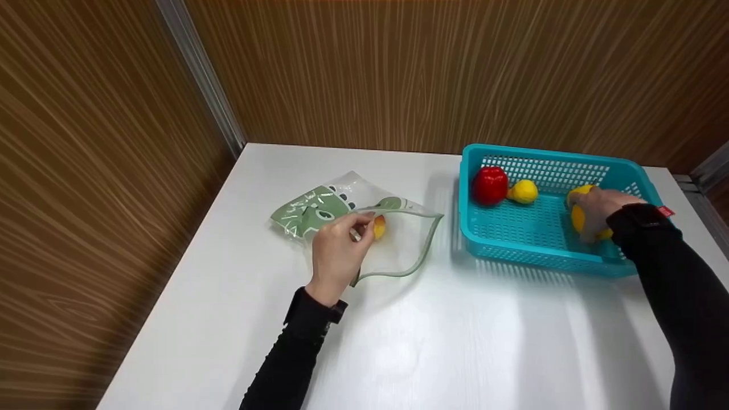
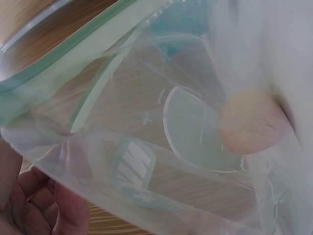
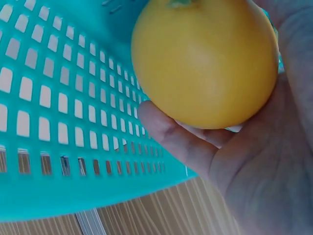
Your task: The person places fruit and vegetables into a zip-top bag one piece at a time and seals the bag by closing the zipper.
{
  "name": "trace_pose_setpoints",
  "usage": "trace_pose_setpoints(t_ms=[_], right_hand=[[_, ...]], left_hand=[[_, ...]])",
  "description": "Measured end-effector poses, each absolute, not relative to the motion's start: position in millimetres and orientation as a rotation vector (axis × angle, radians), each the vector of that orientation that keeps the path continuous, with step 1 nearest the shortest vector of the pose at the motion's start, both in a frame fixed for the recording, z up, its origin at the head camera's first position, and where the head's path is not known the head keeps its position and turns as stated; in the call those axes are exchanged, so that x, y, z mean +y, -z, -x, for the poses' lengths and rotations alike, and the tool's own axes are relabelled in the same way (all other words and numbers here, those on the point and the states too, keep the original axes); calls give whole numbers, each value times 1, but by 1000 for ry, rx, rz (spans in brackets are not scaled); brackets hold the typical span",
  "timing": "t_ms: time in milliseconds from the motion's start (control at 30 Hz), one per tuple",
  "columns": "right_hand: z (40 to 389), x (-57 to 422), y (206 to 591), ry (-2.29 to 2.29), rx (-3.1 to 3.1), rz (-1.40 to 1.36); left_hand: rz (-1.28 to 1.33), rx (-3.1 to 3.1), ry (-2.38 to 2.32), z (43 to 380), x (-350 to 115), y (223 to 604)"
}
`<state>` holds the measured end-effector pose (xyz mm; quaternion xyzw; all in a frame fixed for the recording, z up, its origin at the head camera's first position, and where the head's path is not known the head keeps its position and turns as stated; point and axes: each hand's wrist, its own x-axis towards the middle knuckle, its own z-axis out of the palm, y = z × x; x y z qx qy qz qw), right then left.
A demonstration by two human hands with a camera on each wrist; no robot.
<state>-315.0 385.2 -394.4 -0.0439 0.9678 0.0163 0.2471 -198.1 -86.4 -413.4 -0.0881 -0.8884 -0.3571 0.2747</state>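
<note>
My left hand (image 1: 340,250) pinches the edge of a clear plastic zip bag (image 1: 398,250) with a green cartoon print and green rim. The bag lies on the table with its mouth spread toward the right. Inside sits a small orange-yellow round fruit (image 2: 254,122), partly hidden by my fingers in the head view. Over the right end of a turquoise basket (image 1: 535,255), my right hand (image 1: 601,212) grips a large yellow-orange round fruit (image 3: 205,63), fingers curled about its side. A green stem spot shows on that fruit in the right wrist view.
In the basket's left part lie a red apple-like fruit (image 1: 490,186) and a yellow pear (image 1: 523,192). The basket stands at the right of the white table (image 1: 398,347). Wood-grain panels (image 1: 364,74) rise behind and to the left.
</note>
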Motion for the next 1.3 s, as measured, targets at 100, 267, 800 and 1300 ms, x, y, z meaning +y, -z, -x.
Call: trace_pose_setpoints(t_ms=[100,267,800,1300], right_hand=[[320,390,390,-58,2685,153],[322,391,374,-51,2770,204],[282,348,334,179,3114,427],[235,248,336,527,3236,792]], left_hand=[[238,-2387,965,197,-86,413],[235,-2381,976,197,-86,412],[255,-2379,979,197,-84,411],[259,-2377,976,199,-85,410]])
